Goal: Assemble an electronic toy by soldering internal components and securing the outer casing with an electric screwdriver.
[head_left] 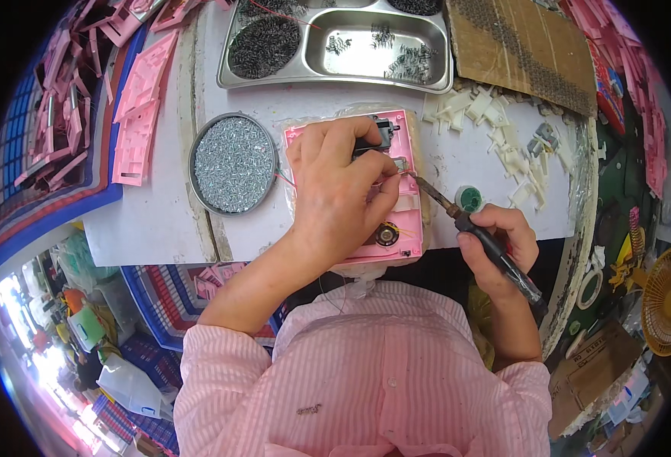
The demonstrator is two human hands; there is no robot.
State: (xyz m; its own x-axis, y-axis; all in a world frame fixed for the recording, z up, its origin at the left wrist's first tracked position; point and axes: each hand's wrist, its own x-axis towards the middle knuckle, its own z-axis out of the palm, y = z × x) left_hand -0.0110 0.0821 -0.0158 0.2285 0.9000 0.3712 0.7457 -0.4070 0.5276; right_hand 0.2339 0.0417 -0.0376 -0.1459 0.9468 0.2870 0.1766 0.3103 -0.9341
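right hand (503, 247) gripping soldering iron (480, 236) by dark handle, fingers wrapped closed, tip reaching onto pink casing (408, 228). left hand (343, 190) pressing down on casing, fingertips pinching small metal part at tip; exact grip hard to tell. casing lying flat on white table (160, 221), straight ahead, small speaker showing near its lower edge. green-topped pot (470, 198) sitting just right of iron. round tin of screws (233, 164) lying left of casing. white plastic bits (503, 129) scattering to right. steel tray (335, 42) sitting farther back, holding springs.

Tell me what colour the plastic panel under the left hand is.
Pink, seen best in the head view: the plastic panel under the left hand.
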